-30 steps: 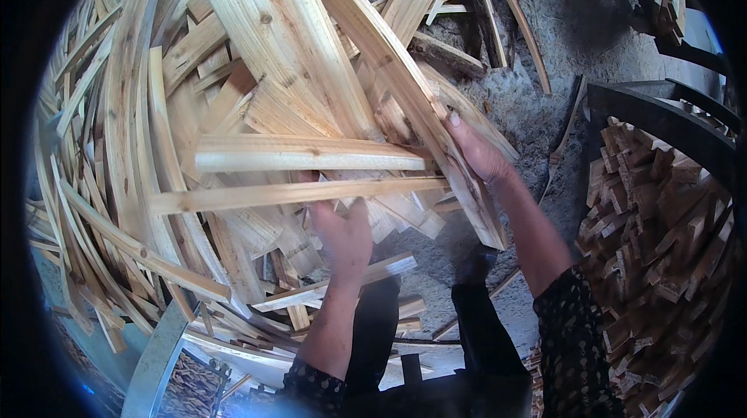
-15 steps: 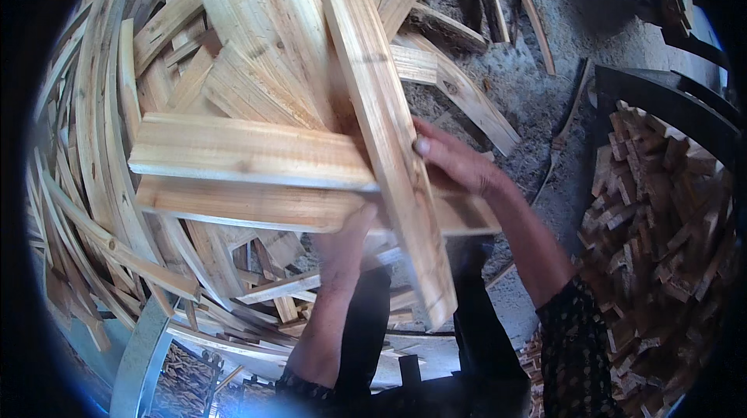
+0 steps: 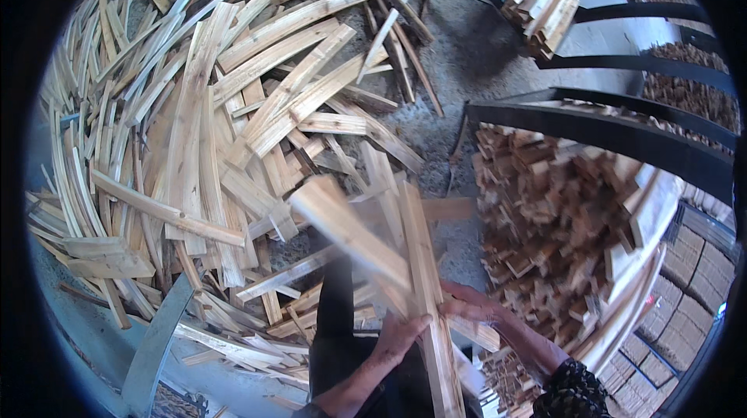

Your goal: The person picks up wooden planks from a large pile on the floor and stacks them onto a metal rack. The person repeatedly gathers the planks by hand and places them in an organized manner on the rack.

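Here in front of me, a person has a loose handful of boards up over their lap. The left hand point(image 3: 403, 332) is closed on the long board point(image 3: 426, 278), its thumb at the board's left edge; that board stands nearly lengthwise before the body, its near end running down past both hands. The right hand point(image 3: 471, 305) touches the same board's right edge, and I can't tell how tightly its fingers are wrapped. A shorter board point(image 3: 350, 231), blurred, slants off to the upper left and meets the long one above the left hand. A wood end point(image 3: 478, 334) pokes out beneath the right hand.

To the person's left spreads a big tangled pile of boards point(image 3: 183, 138), crossing every which way on the grey floor point(image 3: 459, 37). On the right, a black metal frame point(image 3: 622, 134) stands by a heap of short pieces point(image 3: 545, 223), mostly end-on. Farther off sits a small stack of sticks point(image 3: 545, 6).
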### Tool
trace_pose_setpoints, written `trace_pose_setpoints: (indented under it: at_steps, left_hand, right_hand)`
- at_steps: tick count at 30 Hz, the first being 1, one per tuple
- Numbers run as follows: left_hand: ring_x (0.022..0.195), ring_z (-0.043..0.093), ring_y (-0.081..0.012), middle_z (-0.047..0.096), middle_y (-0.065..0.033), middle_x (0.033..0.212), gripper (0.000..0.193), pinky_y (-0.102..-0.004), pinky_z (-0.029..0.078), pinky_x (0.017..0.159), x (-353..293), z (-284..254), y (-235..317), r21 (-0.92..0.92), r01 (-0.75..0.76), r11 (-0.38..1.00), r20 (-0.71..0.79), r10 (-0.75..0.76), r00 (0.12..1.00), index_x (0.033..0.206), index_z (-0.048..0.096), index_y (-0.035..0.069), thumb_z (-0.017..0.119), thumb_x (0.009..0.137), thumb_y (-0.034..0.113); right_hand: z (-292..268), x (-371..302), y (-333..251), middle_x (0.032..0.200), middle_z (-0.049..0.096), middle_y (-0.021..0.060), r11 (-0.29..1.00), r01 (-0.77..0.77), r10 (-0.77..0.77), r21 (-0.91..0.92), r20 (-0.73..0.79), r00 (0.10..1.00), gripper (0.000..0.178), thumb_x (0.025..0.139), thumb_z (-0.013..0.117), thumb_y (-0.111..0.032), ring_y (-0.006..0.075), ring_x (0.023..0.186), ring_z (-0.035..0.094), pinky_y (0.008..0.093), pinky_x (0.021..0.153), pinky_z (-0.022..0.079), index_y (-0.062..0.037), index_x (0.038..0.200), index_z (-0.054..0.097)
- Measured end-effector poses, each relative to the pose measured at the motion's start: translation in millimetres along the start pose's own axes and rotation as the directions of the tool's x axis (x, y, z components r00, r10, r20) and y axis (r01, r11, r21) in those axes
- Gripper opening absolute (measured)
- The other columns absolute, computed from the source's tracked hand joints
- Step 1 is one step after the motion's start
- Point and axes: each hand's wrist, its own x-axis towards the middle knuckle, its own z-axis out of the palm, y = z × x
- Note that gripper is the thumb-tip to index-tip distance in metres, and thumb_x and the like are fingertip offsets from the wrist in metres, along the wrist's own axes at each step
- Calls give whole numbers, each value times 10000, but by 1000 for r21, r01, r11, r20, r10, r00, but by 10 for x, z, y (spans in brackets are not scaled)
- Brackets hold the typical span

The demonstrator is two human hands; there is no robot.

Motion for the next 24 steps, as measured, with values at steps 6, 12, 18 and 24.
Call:
trace_pose_setpoints:
  at_steps: [6, 12, 18, 24]
  left_hand:
    - [899, 555, -189, 556, -102, 990, 547, -329, 467, 756, 341, -193, -108, 87, 183, 979, 111, -192, 975, 1136, 424, 26, 648, 663, 184]
    - [987, 512, -230, 454, -103, 1123, 719, -388, 455, 813, 466, -579, -634, -104, 250, 963, 21, -249, 968, 1245, 262, 96, 660, 650, 154]
    - [985, 519, -231, 467, -111, 1127, 708, -387, 458, 813, 708, -726, -1098, -177, 199, 964, -114, -221, 969, 1262, 236, 106, 662, 698, 151]
    - [948, 535, -246, 483, -117, 1085, 630, -398, 481, 789, 471, -601, -803, -198, 286, 938, -53, -302, 952, 1238, 294, 106, 625, 704, 146]
  right_hand:
    - [231, 118, 607, 1254, 392, 186, 979, -138, 156, 148, -116, 981, 767, 771, 586, -387, 250, 1173, 359, 360, 976, 280, -15, 1332, 219]
    - [480, 224, 885, 1316, 279, 243, 844, -376, 461, 381, -159, 873, 858, 753, 617, -356, 298, 1193, 342, 362, 962, 313, -65, 1374, 102]
    - [532, 510, 1619, 1294, 331, 230, 715, -178, 541, 676, -375, 752, 906, 761, 611, -399, 286, 1201, 337, 362, 972, 292, -25, 1370, 54]
    - [697, 526, 1813, 1320, 318, 193, 898, -12, 199, 440, -382, 902, 844, 790, 569, -387, 265, 1243, 280, 339, 1012, 230, -2, 1363, 83]
